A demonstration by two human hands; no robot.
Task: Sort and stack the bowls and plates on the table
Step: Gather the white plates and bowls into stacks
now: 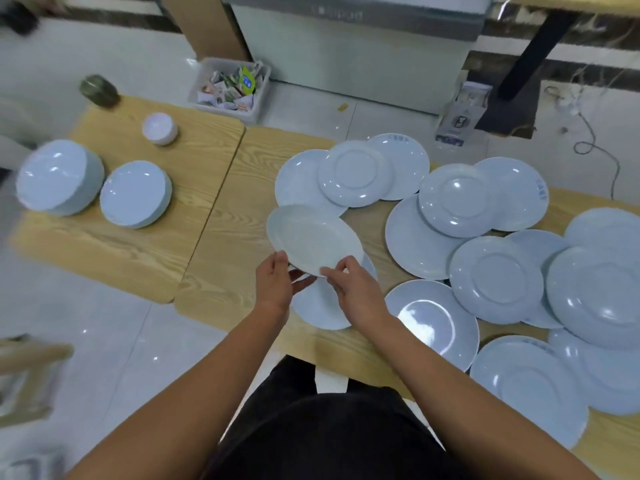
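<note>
Head: both hands (277, 284) (355, 289) on tilted plate (311, 239)

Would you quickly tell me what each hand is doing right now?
Left hand: holding the lifted white plate by its near rim.
Right hand: holding the same plate's near rim.

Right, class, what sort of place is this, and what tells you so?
Probably a restaurant or canteen dining area. Many identical white plates lie across the wood-grain tables, stacks stand on the left, and a grey cabinet stands on the tiled floor behind. The left hand and right hand hold one plate.
</note>
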